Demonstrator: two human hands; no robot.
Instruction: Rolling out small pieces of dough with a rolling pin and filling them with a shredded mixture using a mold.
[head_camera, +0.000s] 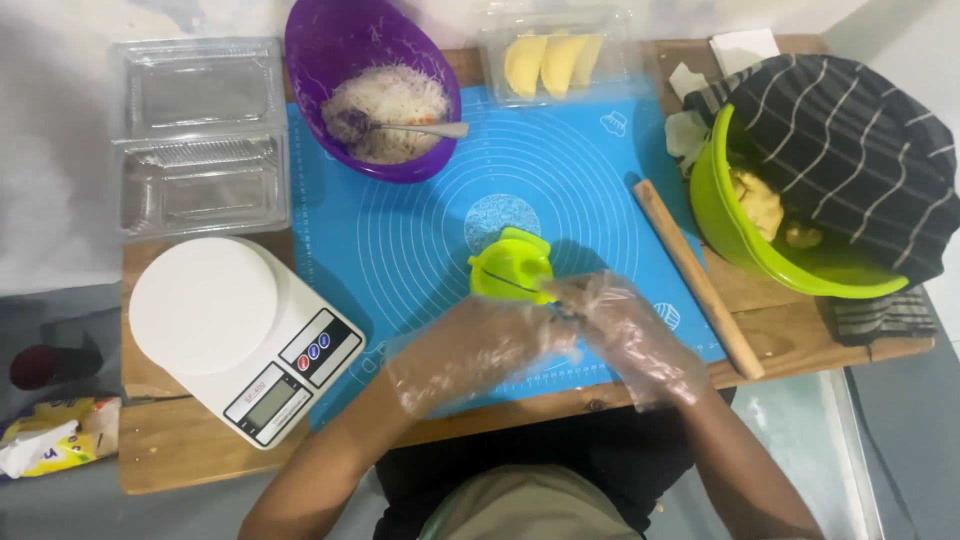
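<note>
Your wooden surface (180, 440) carries a big blue mat (420, 230) across its middle. At the right edge sits a green bowl (735, 235) with yellow dough inside, half covered by a striped cloth (850, 140). At the near left corner stands a white scale (235, 335). Near the far edge is a purple bowl (330, 50) of pale shredded filling with a spoon in it, and beside it a clear box (555, 60) with folded yellow pastries. A wooden rolling pin (695, 275) lies slanted along the right side of the mat.

The small green press (512, 268) sits closed near the middle of the mat, towards the near edge. It lies just past your fingertips, on the far side of both hands. Its handles point back at you.

Your left hand (470, 350) and right hand (630, 335) both wear clear gloves. Both meet at the handles, and your grip looks clenched on them. The right hand seems a little nearer. The gloves blur your fingers, so the handles are hard to see.
</note>
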